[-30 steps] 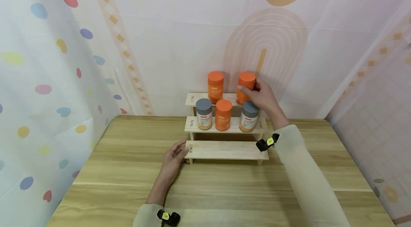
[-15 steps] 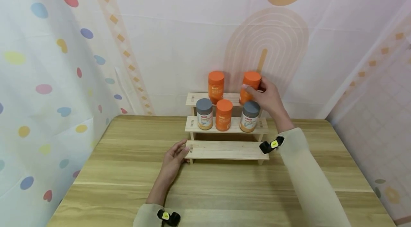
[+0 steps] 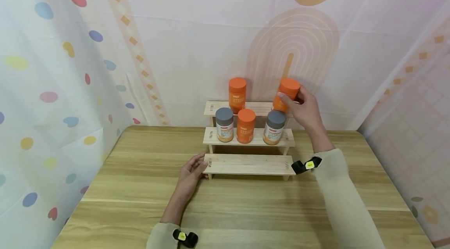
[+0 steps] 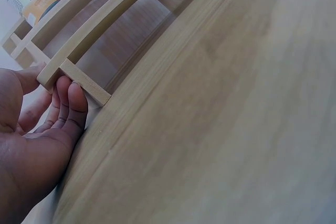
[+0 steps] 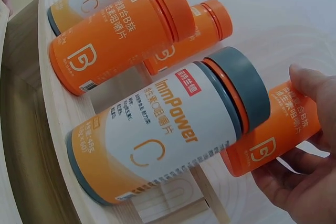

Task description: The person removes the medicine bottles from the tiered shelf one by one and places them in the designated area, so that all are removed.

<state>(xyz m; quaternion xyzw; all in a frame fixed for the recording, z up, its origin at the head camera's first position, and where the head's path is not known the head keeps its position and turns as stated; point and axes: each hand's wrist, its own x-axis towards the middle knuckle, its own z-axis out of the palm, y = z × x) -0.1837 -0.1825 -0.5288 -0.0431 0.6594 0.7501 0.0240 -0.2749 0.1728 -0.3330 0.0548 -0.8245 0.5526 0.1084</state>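
The left hand grips the wooden rack by its lowest shelf's left end; above, the left grey-lidded jar, back orange jar, middle orange jar and right grey-lidded jar already stand upright. Rightmost, the right hand pinches the tilted orange jar at the top shelf's right end, seemingly the one jar left unsettled, its contact with the shelf unclear. Both nearer orange labels show "B", the right grey-lidded one "ImmPower" and "C".
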